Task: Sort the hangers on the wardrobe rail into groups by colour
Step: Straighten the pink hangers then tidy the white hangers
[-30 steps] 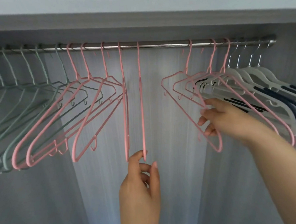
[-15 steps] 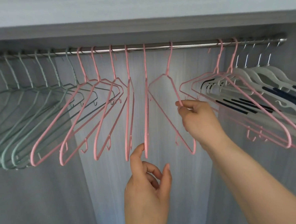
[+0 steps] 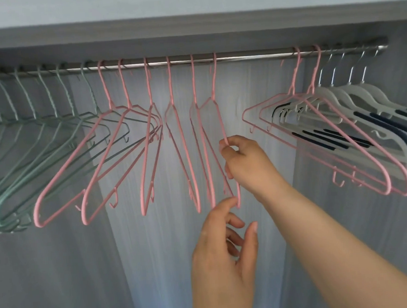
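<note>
A metal rail [image 3: 251, 56] runs across the wardrobe. Several green hangers [image 3: 19, 150] hang at its left end. Several pink hangers [image 3: 135, 146] hang in the middle. My right hand [image 3: 243, 162] grips the arm of the rightmost of these, a pink hanger [image 3: 216, 100]. My left hand [image 3: 224, 255] is below it, fingers apart, its thumb tip touching that hanger's lower end. Two more pink hangers [image 3: 354, 149] hang further right, in front of several white hangers with dark strips [image 3: 386, 128].
A bare stretch of rail lies between the middle pink group and the two pink hangers at the right. The grey wardrobe back panel [image 3: 156, 263] is behind everything, and a shelf edge [image 3: 190, 26] runs above the rail.
My right hand slid one pink hanger leftward along the rail, away from the right-hand pair, up against the middle pink group. My left hand shifted right to that hanger's lower end.
</note>
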{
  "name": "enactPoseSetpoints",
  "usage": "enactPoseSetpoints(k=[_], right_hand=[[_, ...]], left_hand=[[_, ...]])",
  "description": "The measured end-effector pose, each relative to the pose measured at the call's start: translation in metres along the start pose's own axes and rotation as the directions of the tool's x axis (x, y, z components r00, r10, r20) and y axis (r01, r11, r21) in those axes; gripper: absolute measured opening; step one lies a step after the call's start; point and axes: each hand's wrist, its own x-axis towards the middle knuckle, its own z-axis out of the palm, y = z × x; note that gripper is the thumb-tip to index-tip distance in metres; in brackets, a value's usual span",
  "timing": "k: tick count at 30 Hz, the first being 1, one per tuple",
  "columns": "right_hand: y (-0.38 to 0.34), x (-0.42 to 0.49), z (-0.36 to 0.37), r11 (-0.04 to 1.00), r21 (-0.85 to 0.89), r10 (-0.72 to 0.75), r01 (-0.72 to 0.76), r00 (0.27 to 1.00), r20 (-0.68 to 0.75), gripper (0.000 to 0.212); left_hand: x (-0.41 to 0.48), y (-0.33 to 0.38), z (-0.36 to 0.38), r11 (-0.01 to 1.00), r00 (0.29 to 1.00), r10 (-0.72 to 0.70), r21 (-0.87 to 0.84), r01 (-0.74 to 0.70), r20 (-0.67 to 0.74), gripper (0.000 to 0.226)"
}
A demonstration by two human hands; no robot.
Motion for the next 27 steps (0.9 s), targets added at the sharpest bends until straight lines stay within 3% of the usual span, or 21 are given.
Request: enactPoseSetpoints(k=[4,7,9,11,15,22,23,25,27], right_hand=[[0.002,-0.013,-0.027,0.985,-0.175,-0.001,0.013,0.998,0.070,0.038],[0.007,-0.026,-0.066,0.910,-0.385,-0.204,0.153,0.974,-0.095,0.024],[0.011,-0.033,-0.101,0.843,-0.512,-0.305,0.166,0.931,-0.201,0.023],[0.016,-0.037,-0.135,0.769,-0.636,-0.296,0.066,0.918,-0.263,0.031],[0.030,-0.038,-0.166,0.660,-0.740,-0.127,-0.126,0.953,-0.276,0.032],[0.048,-0.027,-0.160,0.780,-0.621,-0.033,-0.078,0.986,-0.165,0.012],[0.048,-0.025,-0.158,0.833,-0.546,-0.002,-0.084,0.988,-0.155,0.014],[0.048,-0.022,-0.152,0.967,-0.227,0.091,-0.119,0.987,-0.130,0.020],[0.047,-0.019,-0.143,0.982,0.125,0.156,-0.143,0.982,-0.102,0.024]], left_hand=[[0.000,0.006,0.018,0.999,0.998,0.004,-0.038,-0.002,0.055,0.027],[0.004,0.013,0.037,0.994,0.994,-0.020,-0.105,0.032,0.111,0.024],[0.007,0.018,0.055,0.984,0.985,-0.049,-0.161,0.076,0.165,0.023],[0.010,0.025,0.074,0.974,0.967,-0.073,-0.190,0.122,0.246,0.029],[0.004,0.041,0.107,0.970,0.941,-0.072,-0.198,0.144,0.330,0.036],[0.002,0.041,0.135,0.983,0.938,-0.067,-0.136,0.120,0.340,0.048],[0.004,0.039,0.136,0.981,0.932,-0.086,-0.131,0.140,0.351,0.048],[0.008,0.036,0.136,0.975,0.926,-0.099,-0.151,0.163,0.365,0.042],[0.010,0.034,0.135,0.968,0.937,-0.081,-0.197,0.155,0.339,0.034]])
